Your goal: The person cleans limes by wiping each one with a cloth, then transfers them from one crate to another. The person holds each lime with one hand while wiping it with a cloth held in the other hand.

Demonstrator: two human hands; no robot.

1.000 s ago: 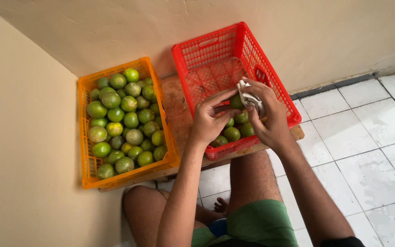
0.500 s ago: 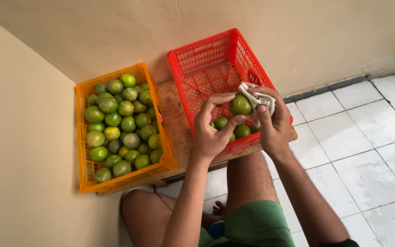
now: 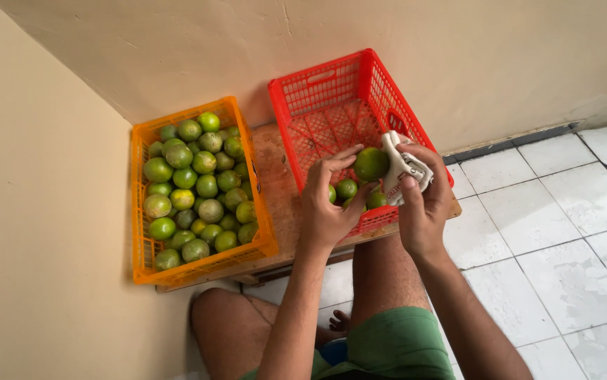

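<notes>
My left hand (image 3: 329, 197) holds a green lime (image 3: 371, 164) by the fingertips above the red crate (image 3: 331, 95). Pressed against that lime is a crumpled white cloth (image 3: 402, 167), gripped in my right hand (image 3: 421, 200). Both hands hover over the near end of the red crate, where a few more limes (image 3: 349, 190) lie on its floor. To the left stands an orange crate (image 3: 141, 264) filled with several green and yellowish limes (image 3: 198, 186).
Both crates rest on a low wooden board (image 3: 282, 204) pushed into the corner of two beige walls. My bare knees and green shorts (image 3: 388, 348) are below it. White floor tiles (image 3: 571, 239) spread to the right.
The view has shifted slightly. The lime has come up out of the crate into the open between my hands, and the cloth now sits against its right side.
</notes>
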